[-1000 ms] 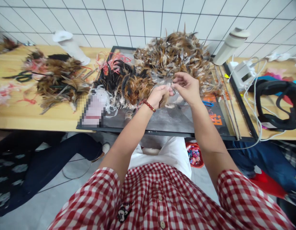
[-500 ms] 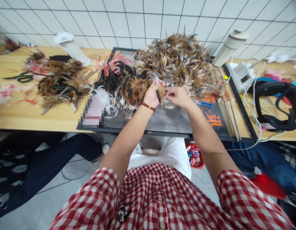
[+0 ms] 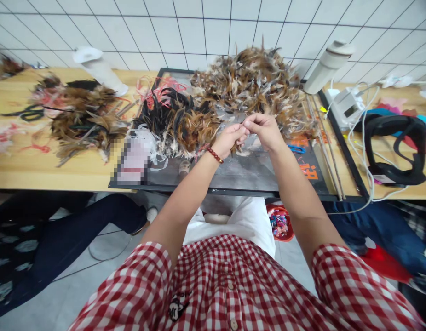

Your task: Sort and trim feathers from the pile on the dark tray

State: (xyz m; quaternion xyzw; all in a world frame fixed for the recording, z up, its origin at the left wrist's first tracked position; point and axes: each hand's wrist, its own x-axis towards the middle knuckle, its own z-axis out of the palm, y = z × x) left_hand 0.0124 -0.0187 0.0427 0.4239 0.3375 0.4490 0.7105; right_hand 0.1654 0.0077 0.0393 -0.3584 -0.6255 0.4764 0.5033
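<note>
In the head view, the left hand [image 3: 230, 139] and the right hand [image 3: 268, 133] are brought together above the middle of a dark board [image 3: 247, 174], with their fingertips meeting. A small brown feather tuft [image 3: 238, 148], mostly hidden, is held in the left hand and shows just below its curled fingers. Whether anything is pinched by the right hand cannot be told. A beaded bracelet [image 3: 215, 155] is worn on the left wrist.

On the far side of the board, a large feather pile [image 3: 247, 82] is heaped; black and brown feather bunches [image 3: 195, 125] are laid to the left of the hands. White strips [image 3: 144, 138] are gathered at the board's left side. A blue clip-like object [image 3: 296, 149] is placed right of the right hand, and thin sticks [image 3: 328, 151] are laid further right. On the wooden table [image 3: 78, 177], another feather heap [image 3: 85, 115] is seen at left. At far right, a pale bottle [image 3: 329, 68] is stood.
</note>
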